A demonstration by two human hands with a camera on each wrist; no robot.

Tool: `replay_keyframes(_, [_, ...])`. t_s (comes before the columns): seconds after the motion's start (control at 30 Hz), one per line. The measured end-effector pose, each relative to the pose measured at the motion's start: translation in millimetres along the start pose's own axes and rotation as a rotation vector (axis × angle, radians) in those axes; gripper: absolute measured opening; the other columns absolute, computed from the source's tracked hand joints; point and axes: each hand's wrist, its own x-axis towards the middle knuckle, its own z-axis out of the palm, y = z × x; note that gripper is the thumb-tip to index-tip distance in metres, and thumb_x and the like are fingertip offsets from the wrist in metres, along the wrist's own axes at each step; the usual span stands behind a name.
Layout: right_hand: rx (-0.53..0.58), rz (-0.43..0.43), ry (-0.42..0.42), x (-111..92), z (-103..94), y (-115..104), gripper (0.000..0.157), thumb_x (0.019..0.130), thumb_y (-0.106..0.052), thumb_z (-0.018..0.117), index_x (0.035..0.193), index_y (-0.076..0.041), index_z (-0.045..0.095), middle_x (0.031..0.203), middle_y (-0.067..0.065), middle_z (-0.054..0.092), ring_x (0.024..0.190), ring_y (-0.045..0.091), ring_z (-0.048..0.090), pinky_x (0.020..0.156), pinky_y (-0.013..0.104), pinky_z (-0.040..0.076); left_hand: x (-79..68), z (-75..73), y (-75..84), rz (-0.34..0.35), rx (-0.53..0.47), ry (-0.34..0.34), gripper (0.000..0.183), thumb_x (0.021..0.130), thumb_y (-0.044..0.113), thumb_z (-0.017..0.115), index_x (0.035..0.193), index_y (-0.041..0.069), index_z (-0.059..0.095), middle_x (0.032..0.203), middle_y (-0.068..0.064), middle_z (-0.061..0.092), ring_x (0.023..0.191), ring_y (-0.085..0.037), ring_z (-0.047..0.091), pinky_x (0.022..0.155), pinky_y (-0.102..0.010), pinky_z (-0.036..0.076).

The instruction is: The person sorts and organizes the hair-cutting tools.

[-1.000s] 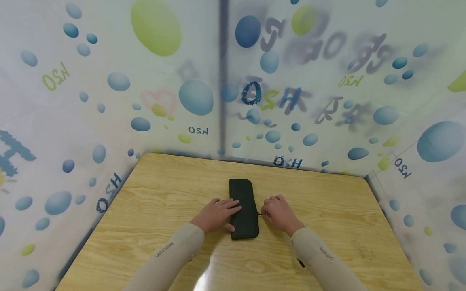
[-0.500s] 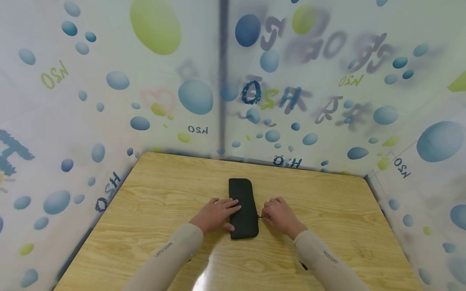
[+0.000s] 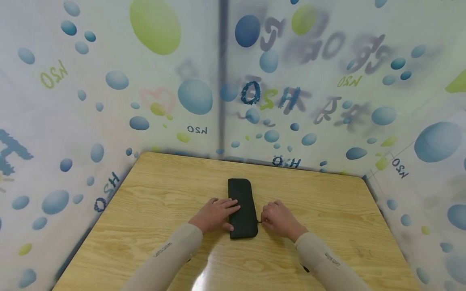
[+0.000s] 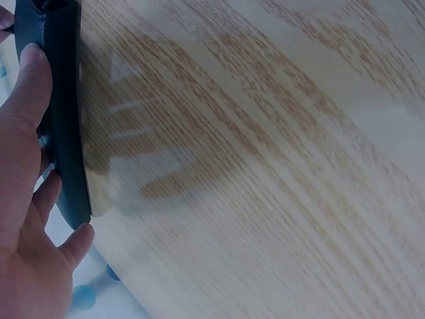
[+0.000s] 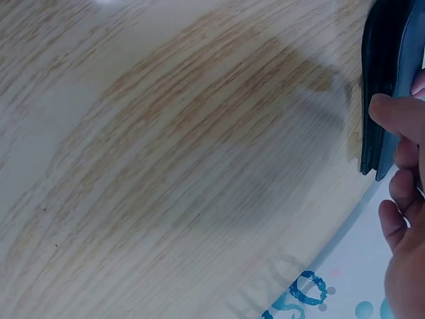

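A long black zip pouch (image 3: pixel 243 194) lies on the wooden table, its length running away from the person. My left hand (image 3: pixel 212 216) rests on its left half with the fingers spread nearly straight over the top. In the left wrist view the thumb presses the near end of the pouch (image 4: pixel 70 133). At the pouch's right edge, the right hand (image 3: pixel 279 219) pinches the small zipper pull (image 3: pixel 259 221) between thumb and curled fingers. The right wrist view shows the pouch's layered edge (image 5: pixel 375 126) beside the right thumb (image 5: pixel 395 113).
The wood-grained table (image 3: pixel 164 190) ends at a back edge against white walls (image 3: pixel 160 76) printed with blue and green bubbles and lettering. Light glares off the table's near part. Long beige sleeves (image 3: pixel 171 254) cover both forearms.
My right hand has drawn the zipper pull a little toward the person along the pouch's right edge. The left hand stays in place on the pouch.
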Motion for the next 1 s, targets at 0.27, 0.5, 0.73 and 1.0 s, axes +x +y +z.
replay_keyframes(0.27, [0.009,-0.008,-0.032,-3.3,-0.4,-1.3,0.009,0.084,-0.024,0.076,0.076,-0.024,0.071,0.072,-0.014,0.056,0.07,0.005,0.043,0.077,0.031,0.039,1.4,2.4,-0.6,-0.005,0.001,-0.002,0.074,0.087,0.066,0.052,0.15,0.031,0.038,0.157,0.007,0.036,0.144,-0.015,0.037,0.111,-0.047,0.04])
replay_keyframes(0.5, [0.029,-0.047,-0.02,-6.0,1.0,0.1,0.01,0.082,-0.024,0.078,0.076,-0.025,0.07,0.07,-0.015,0.053,0.069,0.005,0.041,0.075,0.029,0.038,2.3,4.6,-2.4,-0.013,-0.012,-0.02,0.073,0.088,0.066,0.05,0.151,0.032,0.036,0.158,0.008,0.034,0.145,-0.015,0.036,0.112,-0.049,0.038])
replay_keyframes(0.73, [0.067,-0.048,-0.09,-7.4,0.3,-1.8,0.008,0.084,-0.026,0.076,0.078,-0.026,0.071,0.071,-0.017,0.052,0.07,0.003,0.042,0.075,0.028,0.035,0.7,3.5,-3.3,-0.013,-0.032,-0.011,0.073,0.088,0.065,0.05,0.151,0.031,0.036,0.158,0.008,0.034,0.145,-0.016,0.035,0.112,-0.049,0.037])
replay_keyframes(1.0, [0.094,-0.088,-0.104,-6.8,-3.3,-4.0,0.008,0.082,-0.023,0.078,0.079,-0.025,0.071,0.071,-0.015,0.052,0.07,0.003,0.042,0.071,0.025,0.031,-1.2,3.2,-2.3,0.001,-0.03,0.011,0.073,0.088,0.064,0.05,0.151,0.03,0.036,0.158,0.007,0.034,0.145,-0.016,0.035,0.111,-0.05,0.038])
